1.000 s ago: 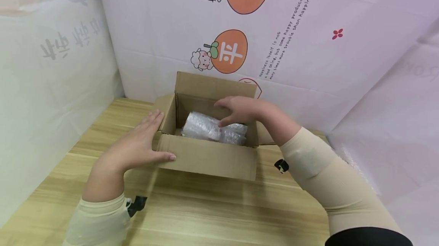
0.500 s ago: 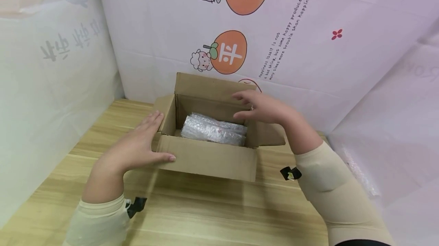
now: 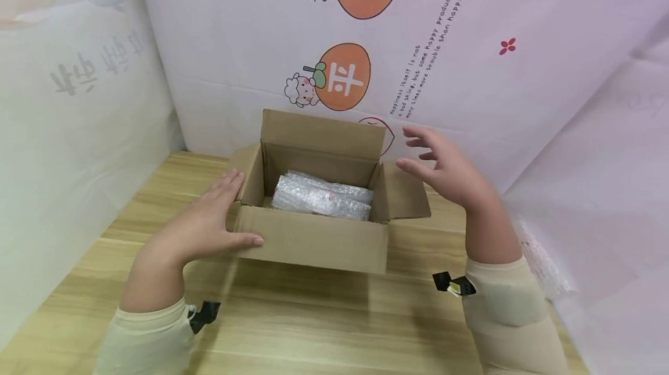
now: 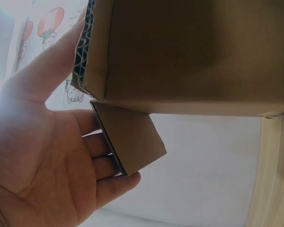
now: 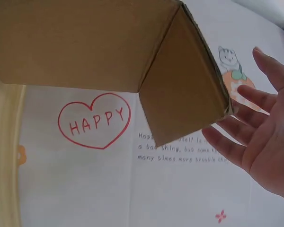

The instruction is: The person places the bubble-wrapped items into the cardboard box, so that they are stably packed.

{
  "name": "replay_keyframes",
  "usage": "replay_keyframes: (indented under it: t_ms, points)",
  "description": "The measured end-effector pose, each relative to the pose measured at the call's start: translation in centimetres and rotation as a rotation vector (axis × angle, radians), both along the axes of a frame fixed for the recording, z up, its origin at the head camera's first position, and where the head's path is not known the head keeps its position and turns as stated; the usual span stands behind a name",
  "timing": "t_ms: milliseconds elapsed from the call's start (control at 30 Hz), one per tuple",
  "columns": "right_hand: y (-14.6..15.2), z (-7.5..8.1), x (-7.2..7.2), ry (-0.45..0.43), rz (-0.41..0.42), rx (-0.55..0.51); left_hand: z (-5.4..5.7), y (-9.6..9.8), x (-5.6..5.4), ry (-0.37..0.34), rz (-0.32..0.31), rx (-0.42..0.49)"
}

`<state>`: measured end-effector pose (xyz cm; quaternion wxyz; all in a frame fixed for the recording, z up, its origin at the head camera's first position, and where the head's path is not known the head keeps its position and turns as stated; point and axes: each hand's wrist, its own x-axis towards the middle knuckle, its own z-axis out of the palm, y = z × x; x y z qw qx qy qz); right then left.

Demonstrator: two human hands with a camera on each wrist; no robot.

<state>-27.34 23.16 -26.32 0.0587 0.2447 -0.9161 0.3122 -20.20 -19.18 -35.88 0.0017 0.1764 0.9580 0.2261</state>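
Observation:
A brown cardboard box (image 3: 313, 241) stands on the table with its flaps spread outward. Inside it lies a bundle wrapped in bubble wrap (image 3: 321, 196); what is wrapped is hidden. My left hand (image 3: 193, 227) rests against the box's left end, its fingers along the left flap (image 4: 130, 137) and its thumb over the front flap. My right hand (image 3: 444, 169) is raised above the right flap (image 3: 405, 192), fingers spread and holding nothing. From the right wrist view, its fingertips are close to the outer edge of that flap (image 5: 184, 90).
A printed white sheet (image 3: 444, 73) hangs right behind the box, and more white sheeting (image 3: 83, 148) closes off the left side. At the right edge of the wooden table (image 3: 292, 334) lies more bubble wrap (image 3: 543, 262).
My right hand has moved from over the bundle out to the right, past the box's right side. The left hand stays at the left flap. The view has shifted slightly.

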Motion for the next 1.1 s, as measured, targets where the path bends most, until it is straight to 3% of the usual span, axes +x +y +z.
replay_keyframes:
  t_ms: [267, 500, 767, 1100]
  points:
    - [2.6, -2.7, 1.3, 0.133, -0.064, -0.099, 0.1, 0.0, 0.1, -0.009, 0.0, -0.002]
    - [6.1, -4.3, 2.9, 0.236, -0.217, -0.144, 0.0, 0.1, 0.0, -0.006, -0.008, 0.006]
    - [10.4, -5.7, 3.7, 0.198, -0.348, -0.138, 0.0, -0.1, 0.0, -0.009, -0.013, 0.005]
    - [16.3, -7.1, 5.1, 0.122, -0.547, -0.036, -0.1, 0.0, 0.1, 0.001, -0.006, -0.009]
